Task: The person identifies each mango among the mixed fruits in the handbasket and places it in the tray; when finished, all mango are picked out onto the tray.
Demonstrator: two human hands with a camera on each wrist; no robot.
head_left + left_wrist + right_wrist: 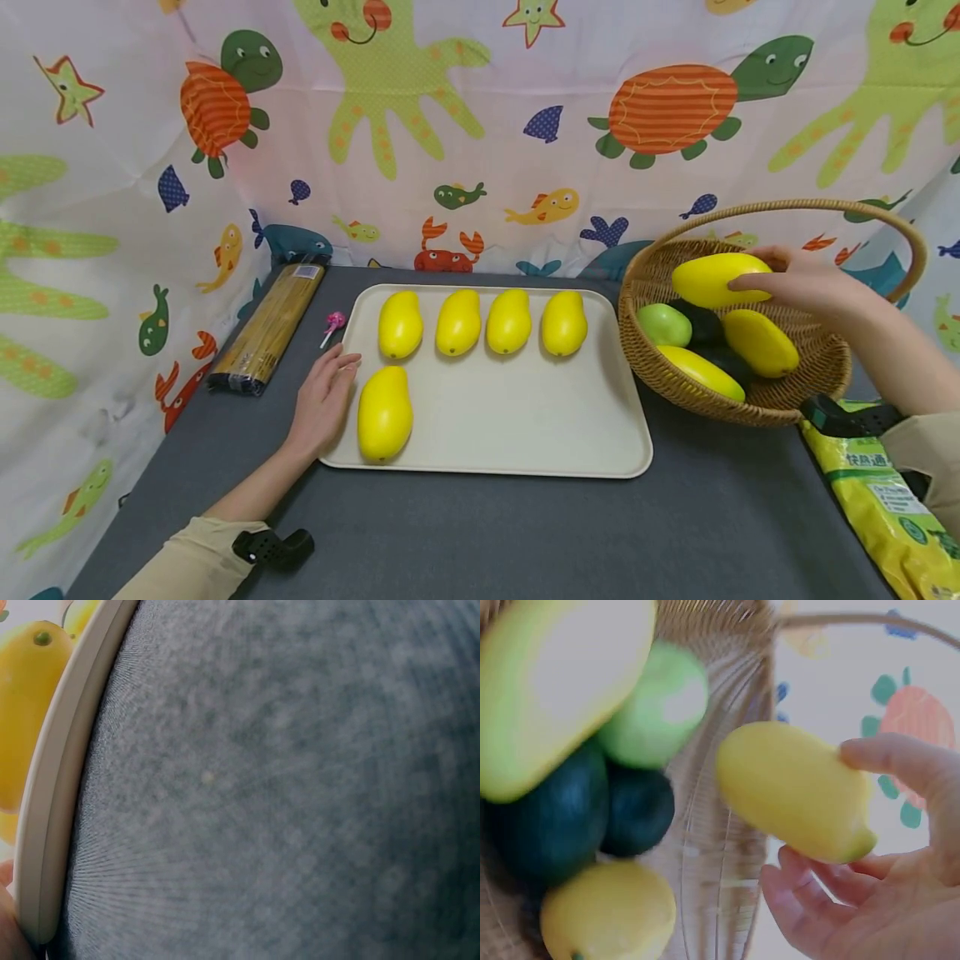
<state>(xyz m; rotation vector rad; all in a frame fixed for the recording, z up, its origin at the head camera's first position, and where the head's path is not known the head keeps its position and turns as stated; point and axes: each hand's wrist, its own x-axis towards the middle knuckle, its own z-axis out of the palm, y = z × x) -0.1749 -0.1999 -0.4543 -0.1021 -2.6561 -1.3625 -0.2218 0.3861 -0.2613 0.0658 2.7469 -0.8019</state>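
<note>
My right hand (806, 283) grips a yellow mango (716, 279) between thumb and fingers, over the wicker basket (825, 375). In the right wrist view the same mango (791, 787) is tilted, apart from the fruit below. Inside the basket lie a green apple-like fruit (664, 325), dark rounded fruits (701, 323) and more yellow mangoes (759, 342). My left hand (322, 400) rests at the left rim of a cream tray (510, 417), fingers loosely extended. On that tray several mangoes (459, 323) form a back row, and one mango (385, 414) lies in front at the left.
The basket's tall handle (787, 204) arches over the right hand. Left of the tray lie a packet of thin sticks (273, 325) and a pink lollipop (335, 321). A yellow-green bag (885, 500) sits at the right, beneath the forearm. A patterned curtain (465, 108) backs the grey table (525, 533).
</note>
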